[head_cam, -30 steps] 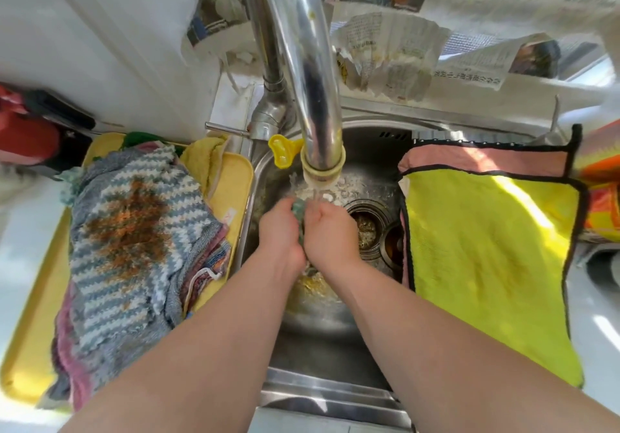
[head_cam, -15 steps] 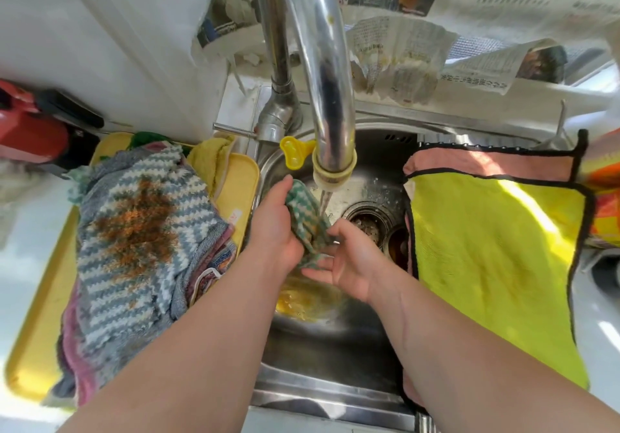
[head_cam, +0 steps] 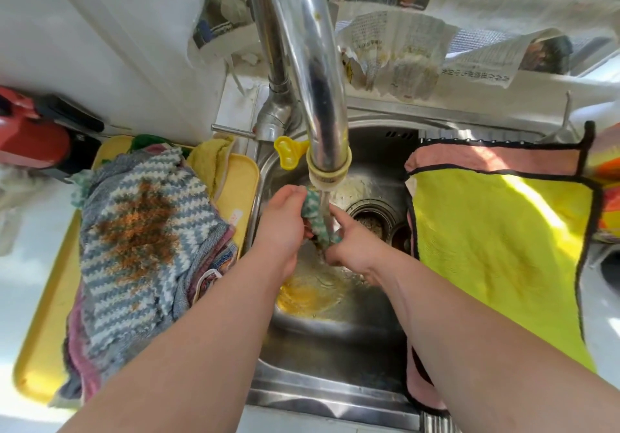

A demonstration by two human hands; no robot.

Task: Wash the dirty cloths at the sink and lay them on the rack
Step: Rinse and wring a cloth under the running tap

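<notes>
Gripping a green cloth (head_cam: 316, 215) (tap (head_cam: 320, 80) running): left hand (head_cam: 281, 228), right hand (head_cam: 356, 248)

Strong daylight enters from the upper right, striping the yellow cloth (head_cam: 496, 265). Glare marks the faucet (head_cam: 318, 80). Wide-angle distortion bends the edges; the left counter (head_cam: 20, 281) overexposes.

Home kitchen: steel sink (head_cam: 335, 395), tap (head_cam: 315, 73).

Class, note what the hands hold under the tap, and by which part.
Both hold the green-and-white cloth: left hand grips its upper end, right hand holds its lower end.
</notes>
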